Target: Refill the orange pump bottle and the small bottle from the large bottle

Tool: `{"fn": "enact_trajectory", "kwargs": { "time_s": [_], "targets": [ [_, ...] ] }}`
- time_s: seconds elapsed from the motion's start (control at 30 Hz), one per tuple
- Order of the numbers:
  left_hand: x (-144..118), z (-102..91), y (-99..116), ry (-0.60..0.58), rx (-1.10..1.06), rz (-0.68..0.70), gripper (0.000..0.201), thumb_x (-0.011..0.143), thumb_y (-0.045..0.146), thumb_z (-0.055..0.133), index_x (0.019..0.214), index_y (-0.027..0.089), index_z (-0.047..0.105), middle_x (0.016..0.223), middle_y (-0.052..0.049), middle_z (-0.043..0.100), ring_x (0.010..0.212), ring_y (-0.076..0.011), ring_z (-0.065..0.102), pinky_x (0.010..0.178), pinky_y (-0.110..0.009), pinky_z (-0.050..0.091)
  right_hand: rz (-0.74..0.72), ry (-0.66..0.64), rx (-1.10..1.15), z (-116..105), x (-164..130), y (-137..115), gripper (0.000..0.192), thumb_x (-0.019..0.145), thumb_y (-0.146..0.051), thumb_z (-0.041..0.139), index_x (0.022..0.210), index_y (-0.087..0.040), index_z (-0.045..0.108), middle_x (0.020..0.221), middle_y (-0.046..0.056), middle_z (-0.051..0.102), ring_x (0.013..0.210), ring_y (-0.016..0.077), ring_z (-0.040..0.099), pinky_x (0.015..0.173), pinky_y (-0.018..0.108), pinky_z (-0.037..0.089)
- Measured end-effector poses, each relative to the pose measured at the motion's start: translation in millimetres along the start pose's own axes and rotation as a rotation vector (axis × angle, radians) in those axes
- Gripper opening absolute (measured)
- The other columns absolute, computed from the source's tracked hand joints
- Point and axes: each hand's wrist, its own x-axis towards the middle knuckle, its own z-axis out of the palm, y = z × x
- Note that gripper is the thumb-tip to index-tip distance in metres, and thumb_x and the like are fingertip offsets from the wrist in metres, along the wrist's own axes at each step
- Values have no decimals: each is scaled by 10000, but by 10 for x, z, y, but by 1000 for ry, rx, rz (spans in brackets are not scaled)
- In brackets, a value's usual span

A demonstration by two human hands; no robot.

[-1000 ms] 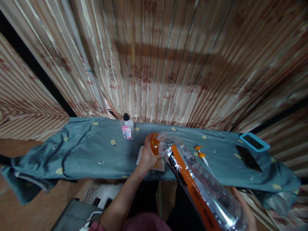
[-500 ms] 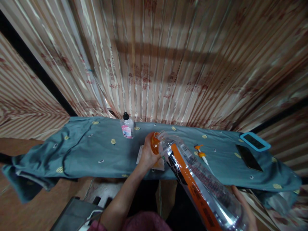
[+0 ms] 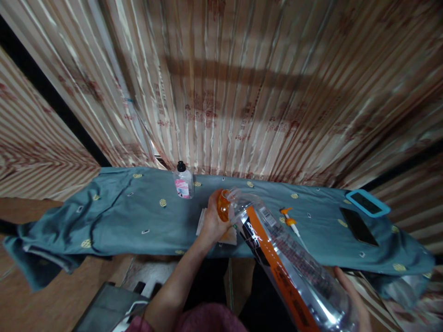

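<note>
My left hand (image 3: 212,220) is wrapped around a small orange bottle (image 3: 223,206), gripping it just above the desk (image 3: 138,221), which is draped in a teal cloth dotted with little yellow motifs. My right hand (image 3: 351,295) is cupped under the base of a large clear plastic bottle (image 3: 284,263) with an orange-and-black label; only a few fingers show at the bottom edge of the view, closed against the bottle's base. The big bottle is tilted steeply, its mouth pointing down and away from me, right up against the orange bottle's top.

Under my left hand lies a folded white cloth or paper (image 3: 204,226), partly hidden. Farther back on the desk, near the striped curtain (image 3: 221,92), a small clear bottle with a black cap and pink label (image 3: 183,182) stands upright. To the right of the large bottle lies an orange-and-white pump nozzle (image 3: 290,222), flat on the cloth. Well off to the right sit a dark phone (image 3: 357,226) and, beside it, a device in a light blue case (image 3: 367,203).
</note>
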Motion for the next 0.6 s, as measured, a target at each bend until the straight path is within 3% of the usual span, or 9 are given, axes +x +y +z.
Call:
{"fn": "enact_trajectory", "kwargs": {
  "time_s": [0.23, 0.43, 0.6],
  "targets": [
    [-1, 4, 0, -12, -9, -11, 782, 696, 285, 806, 1367, 241, 408, 1322, -101, 610, 1202, -293, 647, 1068, -512, 519, -59, -29, 25, 12, 32, -12, 859, 624, -681, 736, 1376, -281, 629, 1323, 99, 628, 1253, 476, 553, 877, 588, 538],
    [4, -10, 74, 0, 11, -12, 724, 713, 295, 792, 1340, 235, 437, 1299, -99, 624, 1182, -287, 656, 1059, -492, 523, -66, 39, -33, -66, 73, 293, 917, 536, -731, 775, 1334, -292, 668, 1274, 92, 670, 1178, 467, 605, 853, 570, 545],
    [10, -3, 61, 9, -2, -42, 782, 662, 294, 825, 1341, 230, 442, 1319, -102, 614, 1198, -298, 646, 1080, -505, 505, -187, 4, -20, -101, 127, 417, 936, 541, -736, 765, 1360, -293, 661, 1212, 89, 691, 1073, 429, 649, 778, 535, 561]
  ]
}}
